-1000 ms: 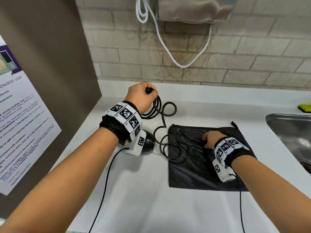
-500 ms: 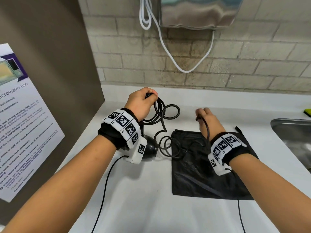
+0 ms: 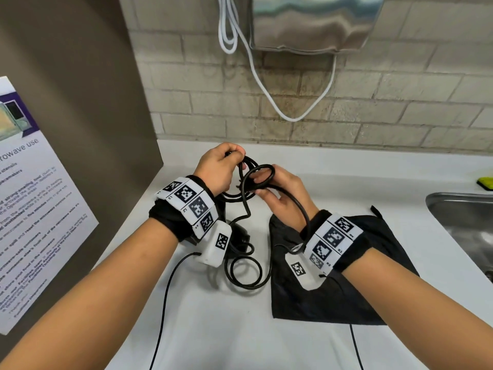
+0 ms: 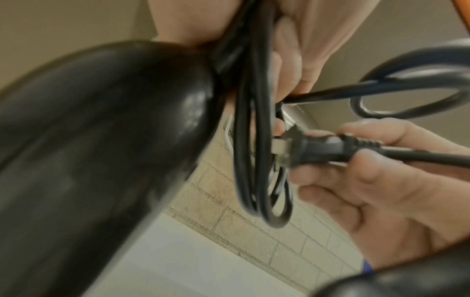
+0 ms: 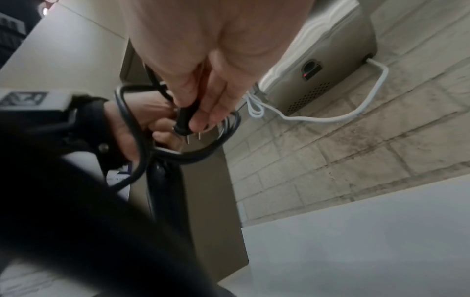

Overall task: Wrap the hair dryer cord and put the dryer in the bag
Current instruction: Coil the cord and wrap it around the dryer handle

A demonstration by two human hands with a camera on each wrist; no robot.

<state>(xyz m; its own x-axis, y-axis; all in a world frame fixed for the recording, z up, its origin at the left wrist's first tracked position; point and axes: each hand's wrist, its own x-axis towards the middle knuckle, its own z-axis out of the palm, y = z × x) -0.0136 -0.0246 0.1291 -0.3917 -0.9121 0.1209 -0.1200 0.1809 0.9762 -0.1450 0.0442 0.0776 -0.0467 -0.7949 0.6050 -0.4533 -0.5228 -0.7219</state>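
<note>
The black hair dryer [image 3: 238, 236] hangs under my left wrist, large and blurred in the left wrist view [image 4: 101, 140]. My left hand [image 3: 226, 164] grips several gathered loops of its black cord [image 4: 254, 140] above the white counter. My right hand [image 3: 264, 188] is close beside it and pinches the plug [image 4: 323, 149], whose prongs [image 5: 193, 137] point at the loops. More slack cord [image 3: 245, 273] lies coiled on the counter. The black drawstring bag [image 3: 346, 297] lies flat under my right wrist.
A steel sink [image 3: 464, 222] is at the right, with a yellow-green sponge [image 3: 485, 182] behind it. A metal wall unit [image 3: 314, 22] with a white cable [image 3: 266, 84] hangs above. A brown panel with a poster [image 3: 40, 204] walls off the left.
My right hand left the bag, rose with the cord's end and moved left to meet my left hand. The left hand stayed raised, holding the loops.
</note>
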